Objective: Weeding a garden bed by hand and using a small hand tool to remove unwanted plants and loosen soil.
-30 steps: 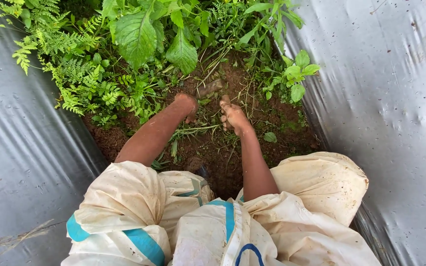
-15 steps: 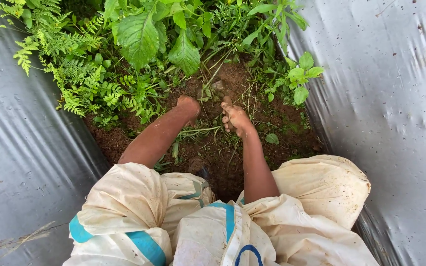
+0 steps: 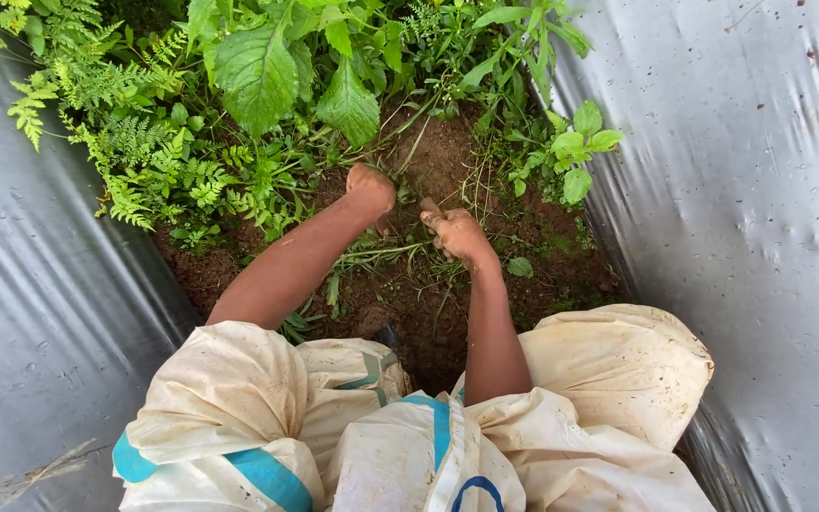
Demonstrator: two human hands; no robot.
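Unmoved since earlier: left hand (image 3: 370,190) fisted, contents unclear; right hand (image 3: 457,232) clutching weeds (image 3: 386,254); soil (image 3: 428,313) strip between plastic sheets (image 3: 760,190).

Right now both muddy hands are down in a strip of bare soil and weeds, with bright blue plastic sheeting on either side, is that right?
Not quite. The head view shows the sheeting is silvery grey, not blue. The rest holds: the muddy left hand and right hand are down in the soil strip among weeds.

Bare soil (image 3: 428,313) is passable. Beyond it, leafy weeds (image 3: 277,85) block access. Grey plastic sheeting (image 3: 741,190) flanks the soil on both sides.
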